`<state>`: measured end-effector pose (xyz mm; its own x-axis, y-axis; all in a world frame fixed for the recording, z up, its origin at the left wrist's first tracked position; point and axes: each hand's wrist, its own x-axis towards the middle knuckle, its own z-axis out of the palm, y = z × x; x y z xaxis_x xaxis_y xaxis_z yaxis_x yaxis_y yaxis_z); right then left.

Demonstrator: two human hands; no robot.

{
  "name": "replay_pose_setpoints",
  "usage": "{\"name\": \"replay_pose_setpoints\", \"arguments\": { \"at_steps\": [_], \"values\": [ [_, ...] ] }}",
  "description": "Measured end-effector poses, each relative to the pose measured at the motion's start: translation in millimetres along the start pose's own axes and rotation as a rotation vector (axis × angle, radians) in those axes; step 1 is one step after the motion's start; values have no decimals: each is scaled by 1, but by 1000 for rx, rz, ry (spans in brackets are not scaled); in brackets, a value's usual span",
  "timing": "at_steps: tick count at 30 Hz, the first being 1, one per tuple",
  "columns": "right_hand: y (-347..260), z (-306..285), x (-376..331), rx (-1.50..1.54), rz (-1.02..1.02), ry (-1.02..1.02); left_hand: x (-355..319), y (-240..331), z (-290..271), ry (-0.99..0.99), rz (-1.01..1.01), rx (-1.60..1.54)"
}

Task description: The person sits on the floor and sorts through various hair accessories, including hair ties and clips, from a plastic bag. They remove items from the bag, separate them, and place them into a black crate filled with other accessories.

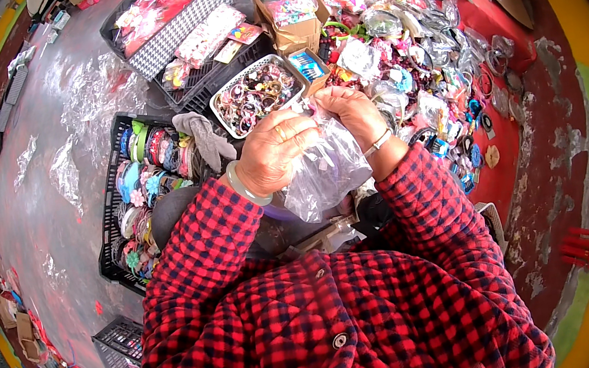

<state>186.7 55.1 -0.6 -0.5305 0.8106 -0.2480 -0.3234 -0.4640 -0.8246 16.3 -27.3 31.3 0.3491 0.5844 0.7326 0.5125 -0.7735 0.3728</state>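
Far left: crumpled clear wrappers (83,101) are lying on the grey floor (51,218). Next, a black crate (111,232) is holding rows of coloured hair bands, with a grey glove (205,140) draped over its upper edge. Centre: the left hand (276,152) (ring on one finger, pale bangle at the wrist) is closing around the top of a clear plastic bag (326,168), fingers curled tight on the film. The bag is hanging between both hands, above the lap and in front of the white basket (257,93) of small trinkets. The right hand (351,112) is pinching the bag's upper edge, fingertips narrow. Right: bagged accessories (414,69) are spreading over a red cloth (495,28).
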Motion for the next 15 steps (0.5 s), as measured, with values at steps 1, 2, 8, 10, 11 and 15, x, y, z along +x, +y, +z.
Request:
{"name": "replay_pose_setpoints", "arguments": {
  "at_steps": [1, 2, 8, 10, 11, 15],
  "values": [
    [4, -7, 5, 6, -16, -68, -2, -1, 2, 14, -39, -17],
    [4, -9, 9, 11, -32, -138, -4, -2, 6, 30, -78, -33],
    [-15, 1, -10, 69, 84, -329, -5, -13, 6, 92, -184, 46],
    [-16, 0, -12, 50, 130, -354, -2, -11, 6, 68, -175, 107],
    [-16, 0, -11, -5, 182, -310, -2, -11, 6, 50, -177, 98],
    [-17, 9, -16, -80, 113, -430, -2, -9, 5, 28, -220, 109]
  ]
}}
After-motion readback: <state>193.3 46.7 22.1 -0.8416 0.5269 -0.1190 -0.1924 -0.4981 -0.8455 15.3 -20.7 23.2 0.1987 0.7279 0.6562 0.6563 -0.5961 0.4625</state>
